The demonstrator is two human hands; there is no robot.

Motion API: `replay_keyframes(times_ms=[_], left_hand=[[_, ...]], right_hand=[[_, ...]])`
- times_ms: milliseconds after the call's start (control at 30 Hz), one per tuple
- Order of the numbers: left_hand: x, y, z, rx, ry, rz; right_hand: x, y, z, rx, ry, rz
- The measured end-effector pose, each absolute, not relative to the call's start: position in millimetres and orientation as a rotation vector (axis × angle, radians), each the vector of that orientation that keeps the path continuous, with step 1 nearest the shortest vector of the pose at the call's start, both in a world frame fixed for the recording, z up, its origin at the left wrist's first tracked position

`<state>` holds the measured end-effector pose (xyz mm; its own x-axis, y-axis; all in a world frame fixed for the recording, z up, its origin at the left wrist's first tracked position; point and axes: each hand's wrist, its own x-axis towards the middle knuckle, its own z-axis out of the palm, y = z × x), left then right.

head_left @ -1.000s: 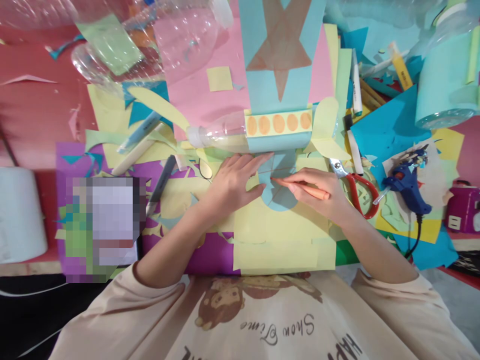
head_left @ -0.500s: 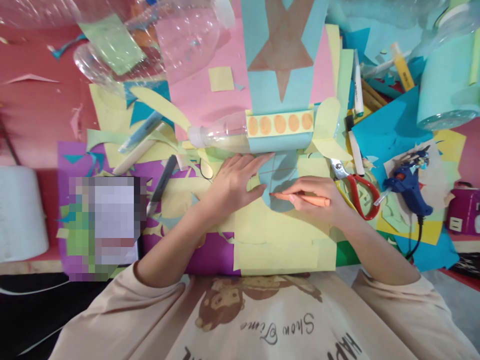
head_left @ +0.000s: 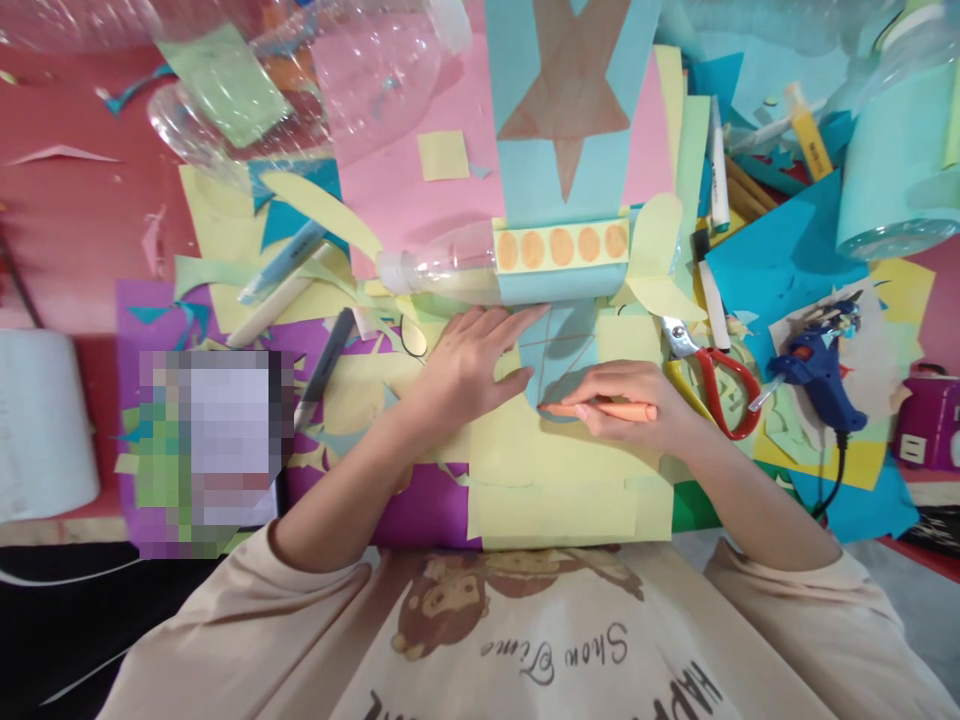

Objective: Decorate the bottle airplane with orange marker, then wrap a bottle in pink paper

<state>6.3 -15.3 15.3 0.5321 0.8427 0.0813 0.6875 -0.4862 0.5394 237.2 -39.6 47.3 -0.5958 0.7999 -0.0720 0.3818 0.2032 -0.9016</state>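
Observation:
My left hand point(head_left: 466, 362) lies flat with fingers spread, pressing the left edge of a small light-blue paper piece point(head_left: 561, 352) that rests on yellow paper point(head_left: 559, 470). My right hand point(head_left: 637, 400) is closed on an orange crayon point(head_left: 604, 410), whose tip touches the lower edge of the blue piece. Orange lines cross the blue piece. Just beyond lies a clear plastic bottle point(head_left: 442, 268) wrapped in blue and yellow paper with several orange dots point(head_left: 561, 246).
Red-handled scissors point(head_left: 712, 375) lie right of my right hand, then a blue glue gun point(head_left: 817, 375) with its cord. Markers point(head_left: 289, 260), paper scraps, a pink sheet point(head_left: 420, 190), a blue sheet with a brown star point(head_left: 566, 90) and clear bottles point(head_left: 300, 90) crowd the table.
My right hand has drawn the crayon tip downward along the blue piece, from its middle to its lower edge. My left hand has stayed in place.

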Motion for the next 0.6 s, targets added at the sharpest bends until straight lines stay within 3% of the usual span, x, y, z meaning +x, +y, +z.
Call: replay_keyframes(times_ms=[267, 467, 600], left_hand=[[5.5, -15.2, 14.6, 2.335, 1.247, 0.477], [5.5, -15.2, 14.7, 2.333, 1.218, 0.515], [5.7, -15.0, 14.8, 2.333, 1.232, 0.506]], right_hand=[[242.0, -35.8, 51.2, -1.195, -1.826, 1.534], [242.5, -30.1, 47.3, -1.223, -1.8, 1.057], [241.6, -25.6, 43.0, -1.229, -1.881, 0.969]])
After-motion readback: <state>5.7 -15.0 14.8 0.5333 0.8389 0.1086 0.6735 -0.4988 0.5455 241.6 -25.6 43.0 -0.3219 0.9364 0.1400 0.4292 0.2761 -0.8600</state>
